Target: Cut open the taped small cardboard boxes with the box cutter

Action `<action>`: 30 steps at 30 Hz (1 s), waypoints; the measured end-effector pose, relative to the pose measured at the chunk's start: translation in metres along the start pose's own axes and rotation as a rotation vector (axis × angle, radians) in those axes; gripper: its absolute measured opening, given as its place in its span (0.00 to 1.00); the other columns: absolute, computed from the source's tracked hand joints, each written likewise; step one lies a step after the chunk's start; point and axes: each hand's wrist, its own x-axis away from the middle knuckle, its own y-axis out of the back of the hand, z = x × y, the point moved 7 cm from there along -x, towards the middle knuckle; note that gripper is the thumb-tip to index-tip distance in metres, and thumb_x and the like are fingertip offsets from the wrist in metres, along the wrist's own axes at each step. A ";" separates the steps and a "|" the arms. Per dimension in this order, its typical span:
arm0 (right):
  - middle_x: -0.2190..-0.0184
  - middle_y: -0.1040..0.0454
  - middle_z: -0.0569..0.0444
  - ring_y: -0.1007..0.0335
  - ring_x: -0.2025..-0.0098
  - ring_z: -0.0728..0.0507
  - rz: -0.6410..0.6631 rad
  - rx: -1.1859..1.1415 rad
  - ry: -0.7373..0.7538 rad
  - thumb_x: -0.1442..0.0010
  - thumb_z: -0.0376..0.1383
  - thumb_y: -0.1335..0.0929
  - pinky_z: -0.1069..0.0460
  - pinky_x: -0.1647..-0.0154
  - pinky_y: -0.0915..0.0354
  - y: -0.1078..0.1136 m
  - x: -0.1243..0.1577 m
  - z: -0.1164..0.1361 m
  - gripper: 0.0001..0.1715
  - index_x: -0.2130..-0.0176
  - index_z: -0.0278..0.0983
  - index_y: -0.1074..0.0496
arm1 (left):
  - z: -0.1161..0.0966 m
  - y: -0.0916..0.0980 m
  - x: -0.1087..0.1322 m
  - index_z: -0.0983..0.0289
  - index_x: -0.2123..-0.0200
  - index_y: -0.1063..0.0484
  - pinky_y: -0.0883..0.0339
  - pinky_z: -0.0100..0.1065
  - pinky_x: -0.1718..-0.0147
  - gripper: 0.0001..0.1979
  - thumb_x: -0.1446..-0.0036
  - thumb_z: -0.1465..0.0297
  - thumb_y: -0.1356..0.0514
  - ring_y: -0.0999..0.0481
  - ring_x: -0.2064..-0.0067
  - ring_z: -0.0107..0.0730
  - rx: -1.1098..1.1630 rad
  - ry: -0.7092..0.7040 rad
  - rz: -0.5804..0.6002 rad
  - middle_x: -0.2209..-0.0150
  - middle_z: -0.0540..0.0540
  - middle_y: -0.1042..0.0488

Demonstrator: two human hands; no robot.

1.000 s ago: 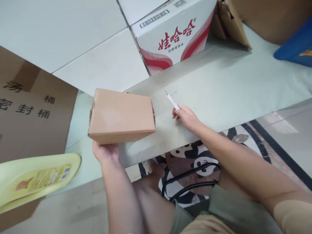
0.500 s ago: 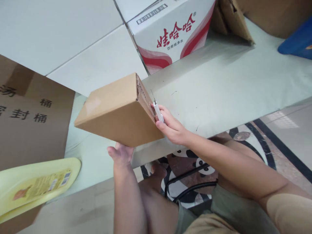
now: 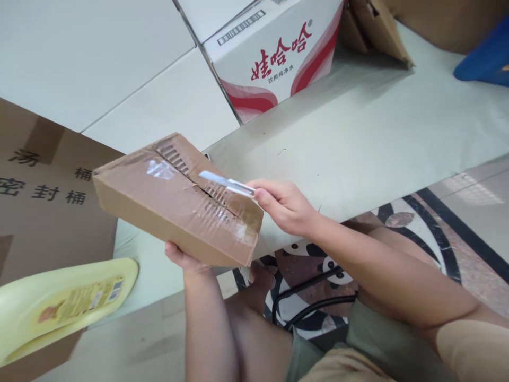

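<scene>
Rotated taped-face-up since 0.5 s ago, box [image 3: 175, 204] rests in left hand [image 3: 181, 258]; right hand [image 3: 284, 204] grips cutter [image 3: 226, 184], blade along seam, pointing left.

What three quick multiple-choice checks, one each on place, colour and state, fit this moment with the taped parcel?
1. Where is the utility knife's blade?
A. On the parcel's taped seam
B. On the floor
C. In the water carton

2. What colour is the carton's lettering?
A. Green
B. Red
C. Black

3. How is the parcel supported?
A. Flat on the table
B. Inside a box
C. Lifted, tilted

Key: A, the utility knife in the right hand lies along the brown cardboard parcel; B, water carton print is red; C, the left hand props it from beneath.
</scene>
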 end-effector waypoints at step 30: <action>0.70 0.21 0.55 0.36 0.75 0.50 0.008 0.767 0.173 0.28 0.45 0.42 0.51 0.76 0.51 -0.003 0.016 0.002 0.24 0.48 0.47 0.20 | -0.035 -0.030 0.002 0.55 0.55 0.23 0.33 0.50 0.43 0.29 0.51 0.42 0.39 0.34 0.36 0.57 -0.220 -0.249 0.060 0.48 0.53 0.22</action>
